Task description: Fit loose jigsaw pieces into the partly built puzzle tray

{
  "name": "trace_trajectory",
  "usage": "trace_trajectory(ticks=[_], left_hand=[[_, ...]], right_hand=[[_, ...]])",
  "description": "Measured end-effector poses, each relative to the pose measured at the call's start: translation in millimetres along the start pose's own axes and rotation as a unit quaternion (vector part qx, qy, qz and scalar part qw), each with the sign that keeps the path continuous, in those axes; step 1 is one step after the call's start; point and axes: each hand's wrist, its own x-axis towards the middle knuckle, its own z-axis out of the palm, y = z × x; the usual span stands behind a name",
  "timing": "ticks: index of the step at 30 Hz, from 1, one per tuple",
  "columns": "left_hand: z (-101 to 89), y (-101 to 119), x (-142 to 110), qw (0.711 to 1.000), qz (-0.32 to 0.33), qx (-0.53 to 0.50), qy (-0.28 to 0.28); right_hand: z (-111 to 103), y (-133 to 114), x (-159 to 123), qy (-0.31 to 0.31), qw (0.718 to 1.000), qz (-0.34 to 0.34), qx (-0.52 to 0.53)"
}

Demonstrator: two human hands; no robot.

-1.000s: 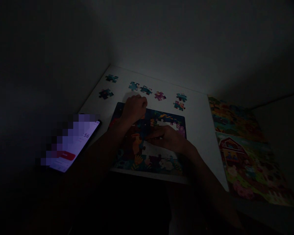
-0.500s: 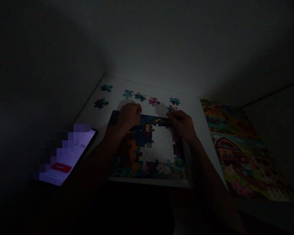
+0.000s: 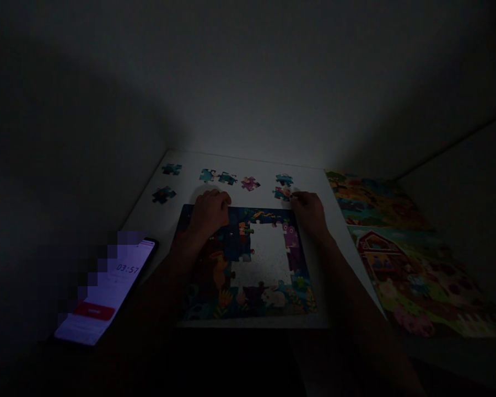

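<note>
We've got the puzzle (image 3: 220, 270) flat on the white table (image 3: 149, 218), partly filled, w/ a big pale gap (image 3: 268, 248) from its middle toward its R side. Our L hand (image 3: 210, 212) sits over the puzzle's far edge, L of the gap, fingers curled well in; can't tell if anything's tucked under them. Our R hand (image 3: 312, 212) is at the puzzle's far R corner, thumb & forefinger nearly closed, tips right by a pink-and-teal pc (image 3: 281, 193) just beyond the puzzle; too dark to say if they grip it or only touch. A teal pc (image 3: 284, 179) lies just past that one. Farther L, also beyond the puzzle, are a pink pc (image 3: 250, 183), two light-teal pcs (image 3: 228, 177) close together, a blue-green pc (image 3: 172, 169) & a dark pc (image 3: 163, 194). Phone (image 3: 116, 292) w/ a lit timer is L of the puzzle; a farm picture (image 3: 409, 275) & an orange-green picture (image 3: 370, 198) are R of it. Pcs look like thin card, so prob. v. light, stiff, a bit slick on the tabletop; knobs could bend or fray if forced. Best hold: thumb & forefinger on opposite edges of a pc's body, not by a knob, or a fingertip pressed flat on top to slide it. Whole puzzle is prob. OK to steady w/ a flat palm on its border, but would likely flex or split if lifted by one corner.
</note>
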Motion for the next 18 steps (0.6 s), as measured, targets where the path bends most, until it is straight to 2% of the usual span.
trace_trajectory(ticks=[3, 10, 18], left_hand=[[-3.1, 0.7, -1.7, 1.000, 0.012, -0.001, -0.005], [-5.7, 1.3, -4.6, 0.997, 0.071, 0.015, -0.031], [-8.5, 2.5, -8.0, 0.993, 0.101, 0.014, -0.061]], right_hand=[[0.7, 0.4, -0.4, -0.007, 1.000, -0.012, -0.015], [-0.7, -3.4, 1.9, -0.036, 0.998, 0.014, -0.044], [-4.8, -13.2, 2.0, -0.045, 0.996, 0.009, -0.071]])
